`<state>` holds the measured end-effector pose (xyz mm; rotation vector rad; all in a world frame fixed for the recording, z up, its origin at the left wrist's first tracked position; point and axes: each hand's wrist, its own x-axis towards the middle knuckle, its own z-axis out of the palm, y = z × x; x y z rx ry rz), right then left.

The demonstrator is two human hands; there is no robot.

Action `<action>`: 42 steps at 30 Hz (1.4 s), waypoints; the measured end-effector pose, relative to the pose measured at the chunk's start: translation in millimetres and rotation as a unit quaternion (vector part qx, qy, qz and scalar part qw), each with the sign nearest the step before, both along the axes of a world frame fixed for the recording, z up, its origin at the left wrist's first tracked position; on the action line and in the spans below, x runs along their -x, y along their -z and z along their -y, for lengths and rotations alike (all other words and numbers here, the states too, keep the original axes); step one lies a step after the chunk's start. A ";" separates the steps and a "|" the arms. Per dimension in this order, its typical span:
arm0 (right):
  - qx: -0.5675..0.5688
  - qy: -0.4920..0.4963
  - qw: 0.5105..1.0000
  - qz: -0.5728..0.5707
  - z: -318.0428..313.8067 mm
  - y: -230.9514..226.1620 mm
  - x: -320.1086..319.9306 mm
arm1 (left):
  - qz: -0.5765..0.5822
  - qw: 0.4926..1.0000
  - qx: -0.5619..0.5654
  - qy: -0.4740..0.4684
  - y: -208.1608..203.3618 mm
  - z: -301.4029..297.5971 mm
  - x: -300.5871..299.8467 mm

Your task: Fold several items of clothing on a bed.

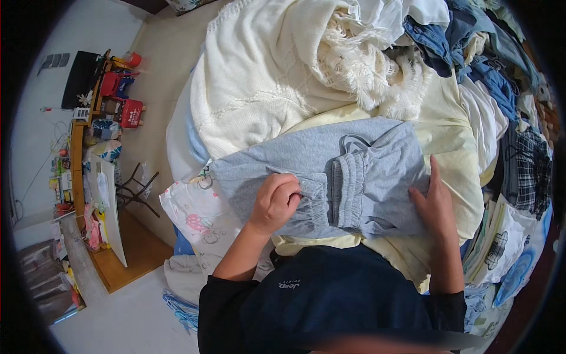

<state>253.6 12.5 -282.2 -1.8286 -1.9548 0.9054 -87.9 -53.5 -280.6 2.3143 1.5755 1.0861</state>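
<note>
Grey sweatpants (377, 177) lie folded over in front of me, with a gathered elastic waistband, a loose drawstring loop and gathered cuffs on top. My left hand (275, 202) is closed, its fingers pinching the grey cloth beside a cuff. At the right edge of the sweatpants, my right hand (435, 203) rests with the thumb on the cloth and the fingers stretched out. Beneath the sweatpants spreads a pale yellow cloth (451, 159).
A cream knitted blanket with fringe (253, 82) is heaped beyond the sweatpants. Piled clothes, including jeans (427, 38) and plaid shorts (533, 171), line the right side. A printed white cloth (200, 218) lies left. Farther left are red chairs (131, 113) and a white board (109, 212).
</note>
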 end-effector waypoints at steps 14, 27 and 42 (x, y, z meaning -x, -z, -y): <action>-0.211 -0.424 0.843 -0.256 -17.6 -9.9 148.6 | -0.017 0.998 -0.048 0.043 11.2 3.3 7.0; -0.284 -0.378 0.849 -0.237 -2.3 17.1 146.9 | 0.017 0.996 -0.078 0.046 19.3 2.6 10.9; -0.274 -0.404 0.845 -0.217 -0.9 26.1 146.1 | 0.007 0.994 -0.091 0.068 23.9 3.2 11.9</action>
